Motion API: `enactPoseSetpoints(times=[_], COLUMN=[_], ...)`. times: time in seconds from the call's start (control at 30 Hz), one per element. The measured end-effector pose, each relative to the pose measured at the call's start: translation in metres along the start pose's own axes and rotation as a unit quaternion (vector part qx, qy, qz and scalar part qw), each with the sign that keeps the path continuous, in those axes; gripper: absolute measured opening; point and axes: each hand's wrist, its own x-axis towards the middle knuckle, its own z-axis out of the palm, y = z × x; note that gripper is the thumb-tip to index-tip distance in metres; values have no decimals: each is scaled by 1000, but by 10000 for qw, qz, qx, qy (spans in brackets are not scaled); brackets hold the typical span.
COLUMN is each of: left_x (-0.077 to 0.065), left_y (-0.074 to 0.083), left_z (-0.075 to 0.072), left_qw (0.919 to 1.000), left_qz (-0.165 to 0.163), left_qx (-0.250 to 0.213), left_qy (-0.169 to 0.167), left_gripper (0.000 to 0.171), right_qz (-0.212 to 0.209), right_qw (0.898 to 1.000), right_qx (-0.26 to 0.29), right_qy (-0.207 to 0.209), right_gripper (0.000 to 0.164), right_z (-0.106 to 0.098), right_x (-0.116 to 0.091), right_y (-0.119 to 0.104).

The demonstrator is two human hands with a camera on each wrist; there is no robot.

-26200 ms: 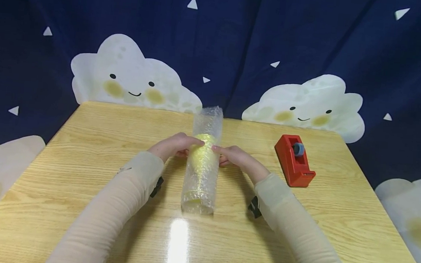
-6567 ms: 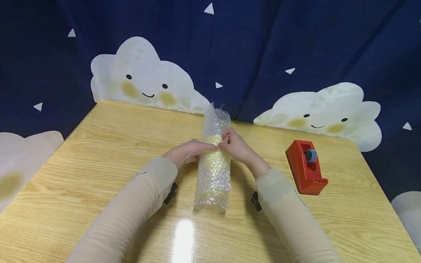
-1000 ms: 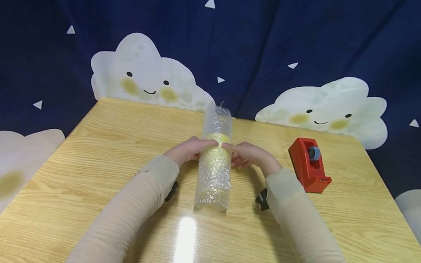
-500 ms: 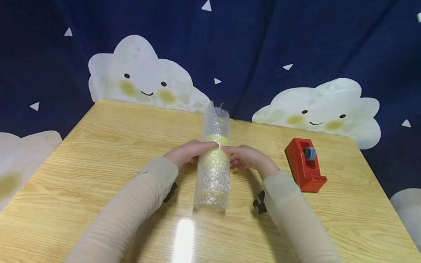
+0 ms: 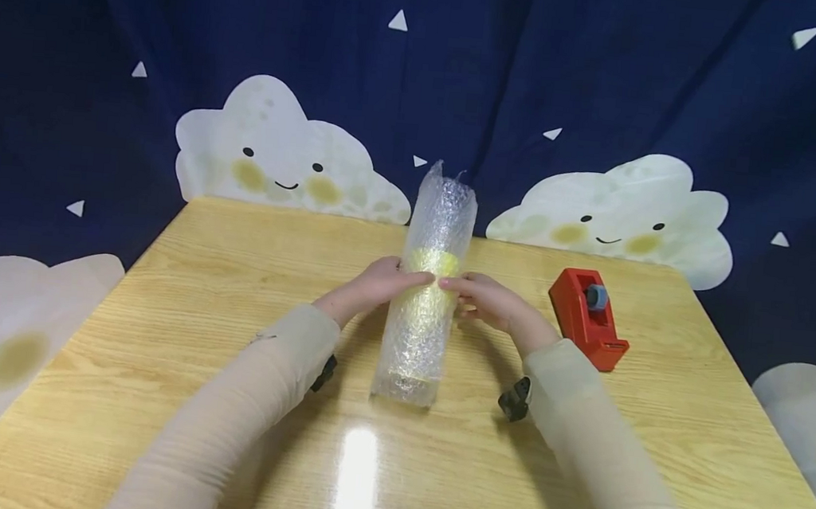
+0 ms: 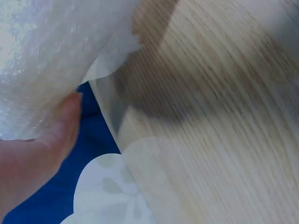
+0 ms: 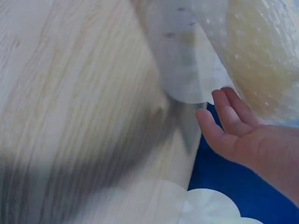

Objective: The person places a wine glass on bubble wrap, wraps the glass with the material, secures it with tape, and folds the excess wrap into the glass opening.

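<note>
A long bubble-wrapped roll [image 5: 418,331] with something yellow showing through it stands in the middle of the head view, far end raised and leaning slightly right. My left hand [image 5: 380,284] grips its left side, thumb laid across the top. From the right, my right hand [image 5: 494,303] holds it the same way, and the two thumb tips nearly meet. The left wrist view shows the clear wrap [image 6: 42,60] against that hand's fingers. In the right wrist view, several slightly bent fingers reach beside and under the wrapped roll [image 7: 266,60]. What is inside stays hidden by the wrap.
A red tape dispenser [image 5: 590,321] with a blue-grey tape roll [image 5: 596,297] stands at the right of the wooden table [image 5: 234,273]. Behind the table's far edge hangs a dark blue curtain [image 5: 451,66] with white clouds.
Over the last half second the roll's far end has come up and swung to the right, with both hands on it. Earlier, the right hand was pinching at the top of the wrap.
</note>
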Motion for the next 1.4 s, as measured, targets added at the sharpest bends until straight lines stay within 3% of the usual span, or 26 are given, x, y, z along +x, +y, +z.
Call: enactPoseSetpoints(times=[0.1, 0.23, 0.43, 0.57, 0.77, 1.0, 1.13, 1.4], left_x=[-2, -4, -10, -11, -12, -13, -11, -10], left_y=[3, 6, 8, 9, 7, 2, -3, -7], left_z=[-1, -3, -8, -10, -10, -8, -7, -4], left_qw=[9992, 9954, 9824, 9740, 9676, 9613, 9581, 9595], left_qz=[361, 898, 1818, 2204, 2436, 2644, 2764, 2703], left_qx=[-135, -269, -60, 175, 378, 508, 455, 534], left_qy=[108, 205, 433, 495, 540, 590, 599, 582], left_gripper=[76, 75, 79, 84, 88, 86, 86, 92], right_qz=[-284, -803, -1586, -1957, -2261, -2292, -2520, -2452], right_qw=[9996, 9944, 9722, 9562, 9425, 9412, 9361, 9400], right_qx=[5, -452, -1229, -1588, -1811, -1846, -1843, -1814], right_qy=[78, 521, 1209, 1492, 1668, 1660, 1621, 1531], right_gripper=[61, 65, 69, 72, 78, 84, 83, 85], right_z=[-2, -2, 0, 1, 4, 7, 9, 10], right_x=[-6, -17, -34, -40, -46, -47, -43, -37], right_y=[-5, -12, -20, -22, -21, -17, -14, -5])
